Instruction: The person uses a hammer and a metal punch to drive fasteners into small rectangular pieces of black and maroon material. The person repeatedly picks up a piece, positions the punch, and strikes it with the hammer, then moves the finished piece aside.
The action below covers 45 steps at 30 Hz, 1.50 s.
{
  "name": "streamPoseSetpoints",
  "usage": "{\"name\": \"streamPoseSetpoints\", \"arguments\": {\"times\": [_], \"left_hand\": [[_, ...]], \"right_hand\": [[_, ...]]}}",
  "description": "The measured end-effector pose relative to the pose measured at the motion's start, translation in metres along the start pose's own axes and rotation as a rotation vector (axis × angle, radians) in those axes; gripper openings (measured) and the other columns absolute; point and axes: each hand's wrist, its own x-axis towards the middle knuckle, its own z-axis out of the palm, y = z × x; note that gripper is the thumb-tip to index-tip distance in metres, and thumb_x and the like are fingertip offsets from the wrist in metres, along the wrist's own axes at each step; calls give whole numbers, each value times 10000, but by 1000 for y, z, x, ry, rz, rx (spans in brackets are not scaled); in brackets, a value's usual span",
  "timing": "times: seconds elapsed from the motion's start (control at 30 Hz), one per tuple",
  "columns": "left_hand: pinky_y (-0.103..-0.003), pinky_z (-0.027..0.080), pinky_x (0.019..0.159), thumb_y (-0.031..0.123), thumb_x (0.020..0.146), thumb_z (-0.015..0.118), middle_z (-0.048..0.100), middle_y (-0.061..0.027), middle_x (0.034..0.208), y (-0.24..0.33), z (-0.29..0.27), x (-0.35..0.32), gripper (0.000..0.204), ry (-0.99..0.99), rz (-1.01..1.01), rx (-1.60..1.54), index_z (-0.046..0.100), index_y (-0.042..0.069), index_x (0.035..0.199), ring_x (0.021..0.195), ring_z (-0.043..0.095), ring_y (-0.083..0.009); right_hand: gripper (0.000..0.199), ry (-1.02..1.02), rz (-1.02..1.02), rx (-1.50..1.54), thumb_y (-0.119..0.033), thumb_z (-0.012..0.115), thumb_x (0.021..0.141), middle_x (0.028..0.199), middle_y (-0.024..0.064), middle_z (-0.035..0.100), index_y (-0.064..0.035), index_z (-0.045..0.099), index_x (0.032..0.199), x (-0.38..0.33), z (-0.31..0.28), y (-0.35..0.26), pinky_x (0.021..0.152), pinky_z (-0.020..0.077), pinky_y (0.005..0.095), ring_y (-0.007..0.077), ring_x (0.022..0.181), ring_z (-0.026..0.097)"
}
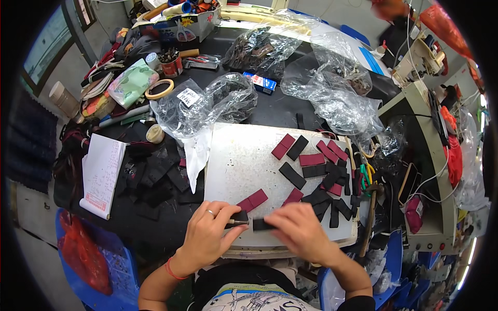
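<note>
Cluttered black worktop; white board; right hand touching black strip

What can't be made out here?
Head view: right end of the black strip, covered by the right hand.
Head view: left end of the slim metal piece, covered by the left hand.
Head view: contents of the red bag, hidden by its plastic.
Head view: handwriting on the notebook, too small.

Open room mid-frame
The board lies bare centre-left; strips crowd centre-right, and a plastic bag bulges at upper centre.
</note>
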Motion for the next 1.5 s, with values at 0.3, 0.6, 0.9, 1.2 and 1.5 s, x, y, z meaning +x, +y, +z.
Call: {"name": "streamPoseSetpoints", "arguments": {"times": [0.3,0.6,0.9,1.2,1.5], "left_hand": [[-366,443,715,166,737,768,590,-84,945,1,25,7,297,-53,68,134,649,61,989,827,530,-265],[-369,441,779,115,794,710,577,-92,996,-20,18,38,256,-33,18,30,656,75,1041,891,514,-283],[-395,440,815,144,804,696,598,-122,931,-33,9,91,179,-142,53,-29,654,51,950,921,556,-307],[-380,481,675,175,791,709,646,-115,791,-57,74,158,242,-104,-31,-150,648,12,959,697,600,-274],[-374,452,760,132,781,688,572,-117,860,-55,-11,88,142,-276,-202,-93,654,28,872,846,570,-300]], "right_hand": [[292,63,129,20,-121,718,770,1067,73,597,-62,629,1041,-19,3,-9,816,407,370,259,991,543],[240,228,248,-219,-79,650,809,1045,102,617,-41,601,1040,38,8,53,818,431,399,299,1000,559],[353,221,178,-229,-110,675,816,1158,158,606,-32,602,1152,50,-10,81,976,414,432,357,1114,543],[233,348,375,-43,-80,674,822,927,140,604,-49,649,1051,71,-16,94,774,471,382,298,881,601],[143,323,228,-76,-111,665,812,960,140,608,-14,643,915,50,-24,89,816,470,400,329,916,571]]}}
